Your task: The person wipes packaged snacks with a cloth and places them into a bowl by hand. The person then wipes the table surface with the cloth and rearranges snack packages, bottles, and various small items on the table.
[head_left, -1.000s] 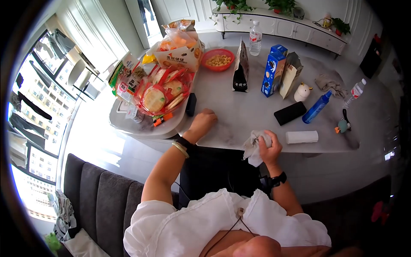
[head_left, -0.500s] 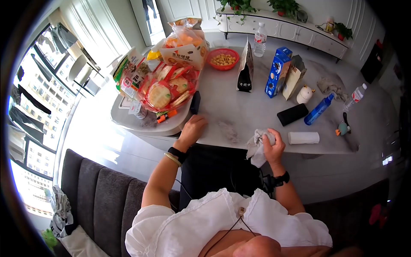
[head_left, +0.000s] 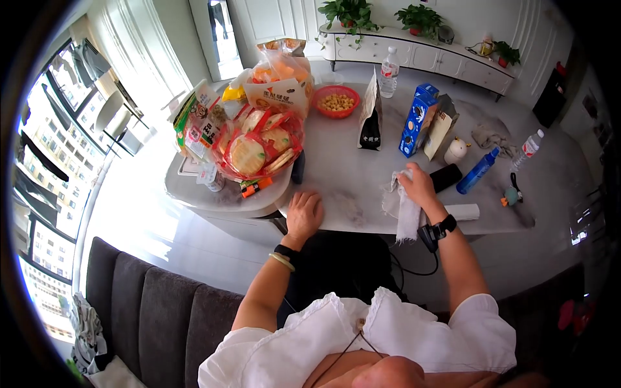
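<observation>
A crumpled whitish cloth lies on the tabletop near its front edge, one end hanging toward the edge. My right hand grips its upper part, fingers closed over it. Just beyond that hand is a dark oblong case, partly covered by it. A white folded pad rests to the right of my right wrist. My left hand lies palm down on the table's front edge, fingers stretched out and holding nothing. Nearest to it are an orange-wrapped item and a red net bag of round crackers.
Further back stand a red bowl of snacks, a black-and-white packet, a water bottle and a blue box. A blue spray bottle and another water bottle are at the right. A large snack bag stands left.
My right hand has moved forward with the cloth, from the table's edge onto the tabletop. My left hand has shifted slightly right and nearer to me. The view has tilted a little.
</observation>
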`<move>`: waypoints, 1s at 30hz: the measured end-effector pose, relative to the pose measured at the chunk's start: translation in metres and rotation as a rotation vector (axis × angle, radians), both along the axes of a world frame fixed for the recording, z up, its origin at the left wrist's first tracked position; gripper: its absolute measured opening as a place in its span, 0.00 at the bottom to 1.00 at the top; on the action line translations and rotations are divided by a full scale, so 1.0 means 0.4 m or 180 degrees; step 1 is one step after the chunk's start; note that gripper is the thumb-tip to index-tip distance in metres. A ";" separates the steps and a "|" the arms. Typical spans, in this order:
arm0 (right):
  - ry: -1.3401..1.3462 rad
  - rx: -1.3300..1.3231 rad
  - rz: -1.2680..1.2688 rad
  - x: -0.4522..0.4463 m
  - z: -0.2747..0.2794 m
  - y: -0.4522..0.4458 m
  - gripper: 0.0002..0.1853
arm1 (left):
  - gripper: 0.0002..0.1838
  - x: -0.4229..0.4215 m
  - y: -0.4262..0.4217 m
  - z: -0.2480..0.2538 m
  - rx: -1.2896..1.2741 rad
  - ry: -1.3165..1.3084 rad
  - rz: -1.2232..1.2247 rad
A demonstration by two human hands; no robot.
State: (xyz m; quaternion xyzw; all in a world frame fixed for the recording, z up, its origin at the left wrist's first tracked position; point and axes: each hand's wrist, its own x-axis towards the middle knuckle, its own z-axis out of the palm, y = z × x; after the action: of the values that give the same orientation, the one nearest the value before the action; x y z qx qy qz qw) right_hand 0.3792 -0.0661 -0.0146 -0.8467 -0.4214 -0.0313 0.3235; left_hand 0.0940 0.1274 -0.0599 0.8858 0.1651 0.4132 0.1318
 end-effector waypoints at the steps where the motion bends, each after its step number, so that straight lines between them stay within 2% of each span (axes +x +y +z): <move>1: -0.0088 -0.0209 0.0048 0.012 0.002 0.015 0.27 | 0.13 0.000 -0.003 0.005 0.0016 -0.0029 0.0050; 5: -0.0116 -0.1409 0.0029 0.005 0.098 0.082 0.32 | 0.17 -0.002 0.003 -0.004 -0.0031 -0.0146 0.0093; 8: -0.0158 -0.1851 0.0029 0.000 0.130 0.117 0.33 | 0.18 0.000 0.009 -0.015 -0.0064 -0.0189 0.0084; 11: -0.0657 -0.1668 0.0264 0.037 0.048 0.126 0.33 | 0.17 0.000 0.013 -0.021 -0.0085 -0.0204 0.0097; 14: -0.0524 -0.1998 0.0171 0.019 0.076 0.122 0.34 | 0.17 -0.001 0.014 -0.016 -0.0106 -0.0213 0.0095; 17: -0.0554 -0.2326 -0.0277 -0.009 0.173 0.151 0.39 | 0.16 0.001 0.010 -0.008 -0.0100 -0.0247 0.0091; 21: -0.0383 -0.0937 -0.0427 -0.004 0.230 0.259 0.52 | 0.16 0.002 0.010 -0.013 -0.0064 -0.0267 0.0114; 23: 0.0200 -0.0321 -0.0520 0.025 0.197 0.336 0.58 | 0.15 0.002 0.013 -0.019 -0.0080 -0.0267 0.0117; 26: 0.0338 0.0155 -0.0724 0.077 0.098 0.424 0.63 | 0.15 -0.002 0.014 -0.023 -0.0080 -0.0258 0.0132; 27: 0.0114 0.0460 -0.0856 0.071 0.074 0.442 0.57 | 0.15 0.000 0.016 -0.021 -0.0075 -0.0254 0.0128; 30: 0.0502 0.0386 -0.0736 0.071 0.047 0.448 0.46 | 0.15 -0.001 0.016 -0.018 -0.0060 -0.0261 0.0097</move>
State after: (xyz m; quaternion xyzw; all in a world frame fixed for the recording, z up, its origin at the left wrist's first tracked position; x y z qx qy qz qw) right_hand 0.4074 0.1133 0.0042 -0.8683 -0.2917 -0.0271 0.4003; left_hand 0.0937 0.1338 -0.0671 0.8642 0.1769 0.4495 0.1405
